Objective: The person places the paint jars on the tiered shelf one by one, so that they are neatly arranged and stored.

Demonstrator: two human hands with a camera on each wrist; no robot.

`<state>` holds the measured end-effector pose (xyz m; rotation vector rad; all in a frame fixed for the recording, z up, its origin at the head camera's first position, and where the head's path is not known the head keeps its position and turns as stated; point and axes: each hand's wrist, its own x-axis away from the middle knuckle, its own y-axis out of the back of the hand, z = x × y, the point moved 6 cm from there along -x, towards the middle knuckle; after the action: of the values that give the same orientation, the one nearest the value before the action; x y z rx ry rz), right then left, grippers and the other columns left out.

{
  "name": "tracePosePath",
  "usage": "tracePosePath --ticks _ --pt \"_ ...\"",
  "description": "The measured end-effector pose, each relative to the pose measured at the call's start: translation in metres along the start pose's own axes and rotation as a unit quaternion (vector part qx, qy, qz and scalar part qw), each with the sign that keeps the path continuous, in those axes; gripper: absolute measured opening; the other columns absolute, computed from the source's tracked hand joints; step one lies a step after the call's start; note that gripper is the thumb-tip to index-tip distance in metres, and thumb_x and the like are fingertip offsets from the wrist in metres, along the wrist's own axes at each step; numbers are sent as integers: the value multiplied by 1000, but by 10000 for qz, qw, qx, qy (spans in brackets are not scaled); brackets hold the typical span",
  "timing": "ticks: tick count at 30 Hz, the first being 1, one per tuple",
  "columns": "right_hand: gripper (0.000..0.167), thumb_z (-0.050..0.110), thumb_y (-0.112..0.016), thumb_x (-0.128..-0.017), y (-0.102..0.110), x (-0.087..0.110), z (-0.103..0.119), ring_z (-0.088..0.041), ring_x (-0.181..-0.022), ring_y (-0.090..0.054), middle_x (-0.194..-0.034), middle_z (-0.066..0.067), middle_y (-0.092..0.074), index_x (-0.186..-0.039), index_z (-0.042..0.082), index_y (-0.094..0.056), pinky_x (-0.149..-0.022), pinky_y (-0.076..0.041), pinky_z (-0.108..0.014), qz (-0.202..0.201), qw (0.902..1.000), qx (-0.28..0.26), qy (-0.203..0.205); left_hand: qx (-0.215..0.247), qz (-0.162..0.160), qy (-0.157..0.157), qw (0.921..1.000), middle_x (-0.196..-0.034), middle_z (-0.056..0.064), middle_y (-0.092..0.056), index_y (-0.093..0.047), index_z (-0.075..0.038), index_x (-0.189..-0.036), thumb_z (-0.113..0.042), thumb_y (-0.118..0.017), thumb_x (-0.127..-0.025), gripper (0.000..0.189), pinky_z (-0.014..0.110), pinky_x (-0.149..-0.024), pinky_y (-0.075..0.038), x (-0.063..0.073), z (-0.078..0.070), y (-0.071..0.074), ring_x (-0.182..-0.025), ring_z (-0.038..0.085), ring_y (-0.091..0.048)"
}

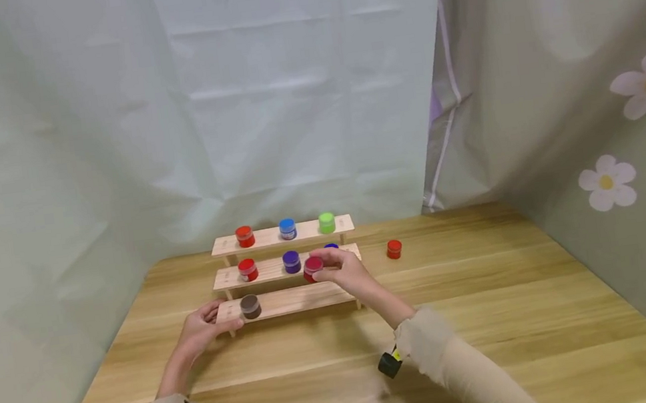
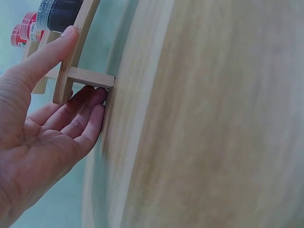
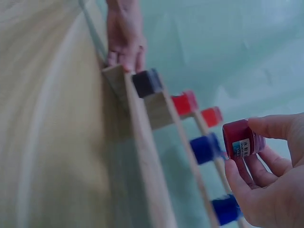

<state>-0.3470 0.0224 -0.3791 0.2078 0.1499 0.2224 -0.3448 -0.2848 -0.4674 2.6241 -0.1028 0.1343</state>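
A three-tier wooden rack point(image 1: 305, 299) stands on the table. My left hand point(image 1: 201, 329) grips the left end of its lowest shelf, thumb on top and fingers beneath, beside a short leg point(image 2: 91, 77). A dark brown or black paint jar point(image 1: 250, 307) sits on that shelf near the thumb. With thumb and fingertips my right hand point(image 1: 348, 271) pinches a dark red paint jar point(image 3: 237, 138), held above the right part of the lowest shelf. On the middle shelf are a red jar point(image 1: 248, 270), a dark blue jar point(image 1: 291, 262) and another blue jar point(image 1: 331, 246), partly hidden by my right hand.
The top shelf bears a red jar point(image 1: 245, 236), a blue jar point(image 1: 287, 229) and a green jar point(image 1: 327, 223). A lone red jar point(image 1: 394, 249) stands on the wooden table point(image 1: 491, 288) right of the rack. Pale curtains point(image 1: 298, 97) hang behind and at the sides.
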Motion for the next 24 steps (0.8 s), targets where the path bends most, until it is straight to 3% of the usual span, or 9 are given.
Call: tracePosePath --ticks 11,19,24 --pt "41 -1 -68 -85 -31 -5 -35 -24 -107 -63 -121 -23 -65 -126 -3 -61 -84 -55 -26 315 9991 -56 -271 -4 -26 -38 10000 -146 30 -44 -37 7 -145 -31 -78 -83 84 27 -98 -47 -4 -3 0 -133 38 -47" --pt "41 2 -73 -83 -45 -8 -42 -24 -107 -64 -118 -16 -68 -123 3 -65 -91 -52 -31 211 9986 243 -412 29 -20 -3 10000 -148 30 -41 -34 8 -146 -32 -77 -83 86 45 -109 -42 -3 -2 1 -136 40 -44" --pt "41 4 -74 -82 -52 -8 -47 -23 -106 -63 -117 -15 -69 -122 6 -66 -91 -51 -31 198 9984 291 -433 -2 -34 -17 10000 -146 30 -43 -35 8 -146 -30 -77 -83 85 34 -103 -46 0 -2 1 -133 39 -47"
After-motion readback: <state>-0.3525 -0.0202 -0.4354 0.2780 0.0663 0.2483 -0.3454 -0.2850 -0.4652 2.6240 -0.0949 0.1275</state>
